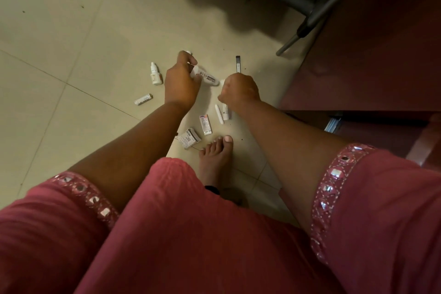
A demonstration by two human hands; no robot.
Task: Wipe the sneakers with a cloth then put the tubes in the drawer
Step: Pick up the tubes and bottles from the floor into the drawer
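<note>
Tubes are being gathered off the tiled floor [71, 38]: a white printed tube [207, 77] is gripped in the left hand [181, 83], a thin dark-ended tube [238, 64] in the right hand [239, 90]. Light, soft-walled and probably slippery, they are best pinched mid-body. Others, including a small tube [143, 99], lie scattered nearby, with the drawer [334, 124] partly seen at the right.

A home room: tiled floor [71, 43], wooden drawer unit [370, 67], bare foot [216, 157].

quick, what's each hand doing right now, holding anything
Left hand: gripping a white tube with dark lettering, with another white cap showing above the fist.
Right hand: curled around a thin dark strip and small white tubes.
</note>
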